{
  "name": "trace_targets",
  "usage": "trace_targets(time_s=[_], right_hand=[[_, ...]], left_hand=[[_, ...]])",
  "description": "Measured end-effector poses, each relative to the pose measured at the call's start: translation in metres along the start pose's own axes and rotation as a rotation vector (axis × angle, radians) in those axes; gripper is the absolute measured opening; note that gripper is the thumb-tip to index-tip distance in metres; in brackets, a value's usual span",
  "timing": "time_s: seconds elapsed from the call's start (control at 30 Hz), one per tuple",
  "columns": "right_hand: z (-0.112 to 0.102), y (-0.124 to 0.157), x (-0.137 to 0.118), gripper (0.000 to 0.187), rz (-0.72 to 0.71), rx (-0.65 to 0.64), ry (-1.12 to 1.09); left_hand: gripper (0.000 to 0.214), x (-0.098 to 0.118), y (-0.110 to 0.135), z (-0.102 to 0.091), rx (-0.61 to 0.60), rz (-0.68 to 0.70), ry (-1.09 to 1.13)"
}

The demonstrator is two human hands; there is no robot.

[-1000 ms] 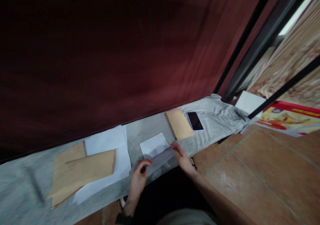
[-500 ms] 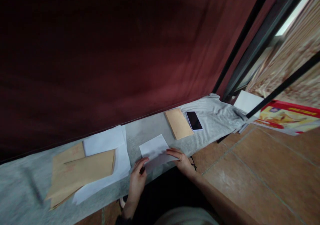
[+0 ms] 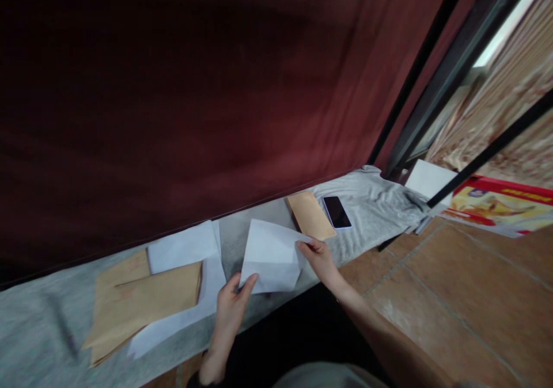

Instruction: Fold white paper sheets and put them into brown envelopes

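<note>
A sheet of white paper [image 3: 273,255] with a crease across it is held up between my two hands, above the grey cloth. My left hand [image 3: 233,303] pinches its lower left corner, thumb on top. At the right edge, my right hand [image 3: 317,257] grips it between thumb and fingers. Just beyond the right hand lies a brown envelope [image 3: 313,214], partly behind the sheet. To the left, more white sheets [image 3: 184,246] lie under brown envelopes [image 3: 158,296].
A grey cloth [image 3: 363,198] covers the long, narrow surface. A phone [image 3: 337,212] rests on it at the right. Behind rises a dark red panel [image 3: 242,100]. Black metal bars [image 3: 417,71] and a red-yellow box [image 3: 501,204] stand at the right, over a tiled floor [image 3: 415,296].
The paper has been lifted and tilted up, showing its crease. My right hand has moved up and outward with its edge; my left hand has shifted slightly left and down.
</note>
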State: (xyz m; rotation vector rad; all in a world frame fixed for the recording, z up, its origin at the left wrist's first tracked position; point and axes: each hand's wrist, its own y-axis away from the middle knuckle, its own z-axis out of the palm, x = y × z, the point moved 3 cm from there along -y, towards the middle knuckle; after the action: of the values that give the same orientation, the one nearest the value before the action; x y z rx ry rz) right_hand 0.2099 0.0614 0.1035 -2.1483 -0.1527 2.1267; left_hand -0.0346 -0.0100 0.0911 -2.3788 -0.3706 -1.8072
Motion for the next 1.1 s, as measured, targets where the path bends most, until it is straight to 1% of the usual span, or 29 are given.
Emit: trace_targets(time_s=[0.07, 0.17, 0.3, 0.33, 0.43, 0.5, 0.53, 0.6, 0.7, 0.77, 0.87, 0.93, 0.97, 1.03, 1.1], right_hand=[[0.004, -0.009, 0.001, 0.025, 0.03, -0.003, -0.051], [0.012, -0.019, 0.001, 0.027, 0.077, -0.038, -0.124], [0.02, -0.022, -0.003, 0.031, 0.13, -0.071, -0.205], [0.021, -0.021, -0.004, 0.034, 0.17, -0.075, -0.243], [0.026, -0.013, 0.001, 0.047, 0.348, -0.082, -0.357], [0.028, -0.006, 0.005, 0.046, 0.417, -0.123, -0.382], [0.029, -0.004, 0.007, 0.042, 0.423, -0.143, -0.378], [0.029, -0.002, 0.01, 0.035, 0.408, -0.163, -0.36], [0.026, -0.002, 0.009, 0.033, 0.383, -0.157, -0.346], [0.026, -0.003, 0.006, 0.032, 0.373, -0.192, -0.327], [0.028, -0.004, 0.004, 0.029, 0.346, -0.253, -0.31], [0.031, -0.006, 0.007, 0.03, 0.329, -0.255, -0.301], [0.032, -0.007, 0.01, 0.031, 0.324, -0.238, -0.286], [0.035, -0.011, 0.018, 0.036, 0.303, -0.161, -0.237], [0.039, -0.013, 0.023, 0.043, 0.266, -0.093, -0.202]], left_hand=[[0.047, 0.007, 0.002, 0.004, -0.019, -0.053, 0.125], [0.053, 0.01, 0.002, 0.01, -0.02, -0.127, 0.281], [0.057, 0.012, 0.001, 0.012, -0.016, -0.216, 0.343], [0.057, 0.013, 0.0, 0.011, -0.003, -0.228, 0.356], [0.052, 0.016, 0.0, 0.01, 0.06, -0.23, 0.404], [0.051, 0.016, -0.001, 0.011, 0.072, -0.238, 0.428], [0.052, 0.015, -0.001, 0.011, 0.066, -0.248, 0.438], [0.054, 0.013, -0.001, 0.009, 0.094, -0.272, 0.465], [0.056, 0.011, -0.003, 0.003, 0.158, -0.318, 0.543], [0.056, 0.014, -0.003, 0.0, 0.154, -0.34, 0.584], [0.051, 0.022, -0.004, -0.001, 0.101, -0.318, 0.551], [0.046, 0.028, -0.004, -0.001, 0.074, -0.27, 0.488], [0.044, 0.031, -0.005, -0.002, 0.074, -0.241, 0.455], [0.042, 0.038, -0.007, -0.003, 0.096, -0.171, 0.372], [0.038, 0.045, -0.01, -0.006, 0.138, -0.068, 0.235]])
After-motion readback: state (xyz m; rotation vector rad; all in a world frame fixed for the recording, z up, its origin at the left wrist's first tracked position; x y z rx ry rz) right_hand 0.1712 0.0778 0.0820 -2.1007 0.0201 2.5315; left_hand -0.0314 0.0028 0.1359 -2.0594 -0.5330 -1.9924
